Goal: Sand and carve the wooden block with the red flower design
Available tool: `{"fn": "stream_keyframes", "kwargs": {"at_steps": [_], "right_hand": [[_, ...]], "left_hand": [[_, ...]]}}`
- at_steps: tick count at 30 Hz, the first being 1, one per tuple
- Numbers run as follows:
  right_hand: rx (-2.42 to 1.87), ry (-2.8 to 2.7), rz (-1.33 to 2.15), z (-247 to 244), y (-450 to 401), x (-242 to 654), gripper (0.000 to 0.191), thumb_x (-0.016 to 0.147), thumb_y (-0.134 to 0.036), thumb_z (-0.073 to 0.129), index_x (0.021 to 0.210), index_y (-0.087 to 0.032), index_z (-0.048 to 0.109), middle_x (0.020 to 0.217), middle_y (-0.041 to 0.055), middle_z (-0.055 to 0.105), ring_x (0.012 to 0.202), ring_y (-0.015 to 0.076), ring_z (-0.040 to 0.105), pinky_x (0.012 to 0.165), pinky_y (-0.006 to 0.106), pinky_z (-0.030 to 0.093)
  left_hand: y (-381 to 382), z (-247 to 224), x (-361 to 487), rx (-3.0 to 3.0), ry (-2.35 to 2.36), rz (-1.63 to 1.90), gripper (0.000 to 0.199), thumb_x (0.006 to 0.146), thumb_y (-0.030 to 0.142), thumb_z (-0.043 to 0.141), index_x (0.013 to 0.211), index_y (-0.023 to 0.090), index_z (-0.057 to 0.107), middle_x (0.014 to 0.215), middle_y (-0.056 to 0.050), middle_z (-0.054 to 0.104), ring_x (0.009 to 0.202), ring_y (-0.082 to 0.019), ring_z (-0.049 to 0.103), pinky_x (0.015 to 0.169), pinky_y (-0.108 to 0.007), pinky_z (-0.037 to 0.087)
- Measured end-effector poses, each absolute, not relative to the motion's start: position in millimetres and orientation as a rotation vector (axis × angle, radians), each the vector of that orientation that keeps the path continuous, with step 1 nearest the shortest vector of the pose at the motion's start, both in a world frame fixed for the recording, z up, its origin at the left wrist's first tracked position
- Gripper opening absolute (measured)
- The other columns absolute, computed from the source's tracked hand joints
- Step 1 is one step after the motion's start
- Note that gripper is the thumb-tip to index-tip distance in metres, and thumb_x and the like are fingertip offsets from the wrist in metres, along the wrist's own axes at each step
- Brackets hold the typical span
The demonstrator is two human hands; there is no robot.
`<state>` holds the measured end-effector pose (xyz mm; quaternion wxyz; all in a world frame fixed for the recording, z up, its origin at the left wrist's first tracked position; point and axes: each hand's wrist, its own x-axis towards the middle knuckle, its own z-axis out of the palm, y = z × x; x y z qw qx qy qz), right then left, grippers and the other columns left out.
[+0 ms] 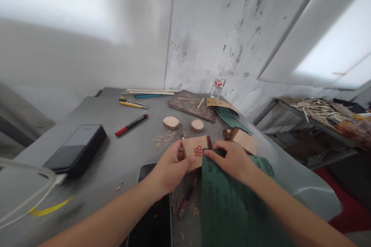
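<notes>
Materials: the worked piece is a pale, smooth-faced wooden block with a brown bark edge [188, 146]; a small red flower outline [198, 151] of rounded petals sits on the face. Beside it hangs a large, limp dark-green abrasive-looking sheet [223, 204], creased and draped toward the near edge of the smooth grey counter [95, 189]. A second pale block with rough dark bark [245, 141] lies just beyond the right hand [234, 161]. Farther back: an oval pale wood slice with a bark rim [171, 122] and a smaller round pale wood slice [197, 125], with curled tan wood shavings [162, 139] scattered near them. A flat, mottled brown board [188, 108] lies behind.

Labels: rows of dark print cover the green sheet, too blurred to read. The clear plastic bottle [216, 88] carries a white label with red marks; wording illegible. A curved tan printed sheet [222, 104] likewise cannot be read.

Position: the block is in the left hand [171, 168], the thumb lying across its lower face near the flower, the other fingers behind its left side. The right fingers are narrow, thumb and forefinger pinching the top of the green sheet at the block's right edge. The sheet overlaps that edge from where I stand; whether it presses on the wood, I cannot tell.
</notes>
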<state>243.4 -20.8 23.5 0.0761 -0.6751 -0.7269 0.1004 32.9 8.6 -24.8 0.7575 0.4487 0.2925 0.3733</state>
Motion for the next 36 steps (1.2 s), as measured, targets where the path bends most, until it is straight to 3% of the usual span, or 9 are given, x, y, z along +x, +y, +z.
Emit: {"fn": "stream_keyframes", "kwargs": {"at_steps": [24, 36], "right_hand": [[-2.015, -2.210, 0.564, 24, -18, 240, 0.030, 0.102, -0.043, 0.066, 0.116, -0.017, 0.069, 0.111, 0.0056, 0.071, 0.091, 0.0210, 0.070, 0.081, 0.040, 0.060], [-2.041, -2.140, 0.498, 29, -18, 260, 0.030, 0.103, -0.043, 0.064, 0.116, -0.016, 0.068, 0.111, 0.0056, 0.070, 0.091, 0.0212, 0.070, 0.080, 0.040, 0.060]], "left_hand": [[7, -27, 35, 1.099, 0.638, 0.835, 0.033, 0.095, 0.029, 0.071, 0.125, 0.018, 0.065, 0.126, -0.009, 0.070, 0.109, -0.026, 0.070, 0.098, -0.052, 0.058], [4, -17, 25, 1.204, 0.783, 0.976, 0.030, 0.096, 0.030, 0.070, 0.123, 0.019, 0.066, 0.126, -0.009, 0.070, 0.111, -0.026, 0.069, 0.098, -0.051, 0.058]]}}
